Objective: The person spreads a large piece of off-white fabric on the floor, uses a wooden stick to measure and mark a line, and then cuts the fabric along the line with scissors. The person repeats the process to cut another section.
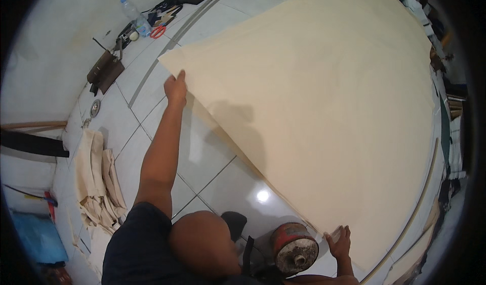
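Observation:
A large cream cloth sheet (324,112) is spread across the tiled floor in front of me. My left hand (175,88), arm stretched forward, is closed on its left edge close to the far left corner. That edge is slightly raised, and a strip of the same cream shows beneath it. At the near end, my right hand (340,243) rests on the sheet's edge with thumb and fingers apart. Beside it stands a worn red metal canister (295,248) with a dirty round top. My head's shadow falls on the cloth.
Folded cream cloth (96,178) lies at the left. By the wall are a brown pouch-like item (105,71), a plastic bottle (134,16) and red-handled scissors (158,31). A long grey strip (152,72) runs past the far left corner; a thin rod (422,194) lies right.

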Demonstrator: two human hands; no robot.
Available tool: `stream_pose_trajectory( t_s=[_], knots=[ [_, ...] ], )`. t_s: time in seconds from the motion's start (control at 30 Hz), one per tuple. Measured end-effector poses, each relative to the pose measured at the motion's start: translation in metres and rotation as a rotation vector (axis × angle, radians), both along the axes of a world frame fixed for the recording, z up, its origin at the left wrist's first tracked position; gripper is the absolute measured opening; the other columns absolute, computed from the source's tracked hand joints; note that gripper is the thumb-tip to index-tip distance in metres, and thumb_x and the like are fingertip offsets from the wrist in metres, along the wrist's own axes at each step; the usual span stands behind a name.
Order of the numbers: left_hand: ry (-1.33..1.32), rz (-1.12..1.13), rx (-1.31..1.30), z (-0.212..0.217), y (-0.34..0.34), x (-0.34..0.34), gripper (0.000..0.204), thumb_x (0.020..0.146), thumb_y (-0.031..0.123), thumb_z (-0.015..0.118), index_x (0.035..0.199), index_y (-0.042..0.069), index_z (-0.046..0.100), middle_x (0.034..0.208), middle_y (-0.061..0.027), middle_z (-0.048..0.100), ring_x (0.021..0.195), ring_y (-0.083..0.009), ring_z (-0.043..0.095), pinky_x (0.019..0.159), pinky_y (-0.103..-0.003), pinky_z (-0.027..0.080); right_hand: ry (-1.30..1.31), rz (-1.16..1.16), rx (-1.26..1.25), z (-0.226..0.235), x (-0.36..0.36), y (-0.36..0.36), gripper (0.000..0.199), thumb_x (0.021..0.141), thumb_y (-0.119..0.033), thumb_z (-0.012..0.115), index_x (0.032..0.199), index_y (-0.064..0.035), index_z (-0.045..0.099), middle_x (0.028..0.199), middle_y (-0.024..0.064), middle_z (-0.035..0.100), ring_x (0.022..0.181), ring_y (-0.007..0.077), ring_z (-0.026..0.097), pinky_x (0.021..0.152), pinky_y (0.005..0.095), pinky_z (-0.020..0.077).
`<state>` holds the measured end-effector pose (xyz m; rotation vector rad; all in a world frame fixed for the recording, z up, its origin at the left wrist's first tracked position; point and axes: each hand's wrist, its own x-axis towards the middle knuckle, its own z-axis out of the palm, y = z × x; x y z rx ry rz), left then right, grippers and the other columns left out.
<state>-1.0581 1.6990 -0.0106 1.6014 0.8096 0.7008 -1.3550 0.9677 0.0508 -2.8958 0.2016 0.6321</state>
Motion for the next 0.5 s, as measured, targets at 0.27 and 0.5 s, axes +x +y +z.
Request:
stream_pose_trajectory(
  t_s=[0.27, 0.5],
  knots=[
    [0.284, -0.026, -0.313, -0.068, 0.024, -0.02, 0.031, 0.079, 0.024, 0.071, 0.079, -0.007, 0.065, 0.08, -0.0188, 0.067, 0.062, -0.0266, 0.064, 0.056, -0.039, 0.052, 0.095, -0.048, 0.03, -0.005, 0.006, 0.007, 0.086, 0.08, -0.052, 0.069, 0.131, 0.0114, 0.04, 0.139, 0.0393, 0.031, 0.132, 0.0502, 0.032, 0.108, 0.0495, 0.0338],
    [0.432, 0.118, -0.08, -0.08, 0.043, -0.023, 0.033, 0.077, 0.024, 0.067, 0.081, -0.009, 0.065, 0.083, -0.0219, 0.067, 0.078, -0.0319, 0.067, 0.065, -0.042, 0.053, 0.116, -0.074, 0.018, -0.014, 0.011, 0.02, 0.086, 0.082, -0.048, 0.069, 0.134, 0.0118, 0.037, 0.14, 0.0377, 0.03, 0.134, 0.0481, 0.028, 0.11, 0.0479, 0.0314]
  ],
)
